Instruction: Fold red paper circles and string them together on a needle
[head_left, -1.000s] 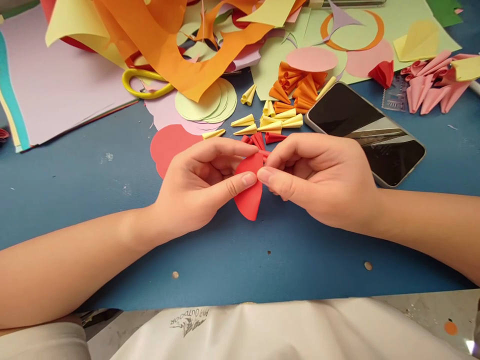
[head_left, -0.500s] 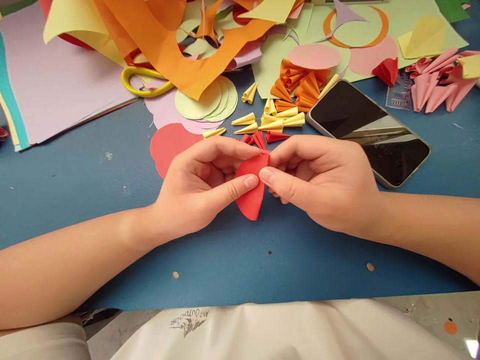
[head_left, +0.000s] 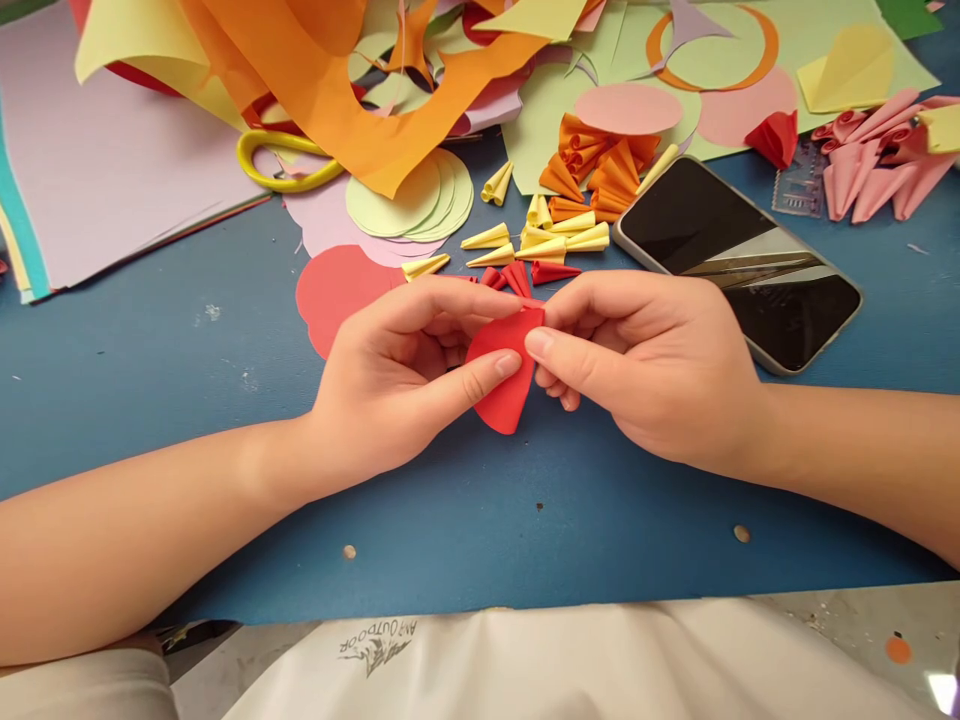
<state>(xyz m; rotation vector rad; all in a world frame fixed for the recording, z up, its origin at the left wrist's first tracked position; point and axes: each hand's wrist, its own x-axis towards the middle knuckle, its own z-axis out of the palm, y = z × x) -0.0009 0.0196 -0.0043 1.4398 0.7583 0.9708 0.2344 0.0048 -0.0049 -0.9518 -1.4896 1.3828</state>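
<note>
A piece of red paper (head_left: 501, 395) with a rounded lower edge is pinched between both hands above the blue table. My left hand (head_left: 409, 365) grips its left side, thumb on the front face and fingers behind. At the paper's right edge, my right hand (head_left: 637, 365) pinches with thumb and index finger. Just beyond the fingertips lie small red paper cones (head_left: 517, 278), partly hidden. Yellow paper cones (head_left: 547, 248) and a bunch of orange paper cones (head_left: 607, 165) sit behind them. Red paper discs (head_left: 337, 295) rest beside my left hand.
A phone (head_left: 739, 260) lies beyond my right hand. Yellow-handled scissors (head_left: 289, 185) are partly under orange paper scraps (head_left: 405, 150). Pale green discs (head_left: 397, 200), pink rolled cones (head_left: 870, 175) and a stack of coloured sheets (head_left: 112, 180) lie on the blue table (head_left: 637, 540).
The red paper has shifted and turned slightly in my fingers. My right thumb has moved a little up and right along its edge. Both hands keep hold of it.
</note>
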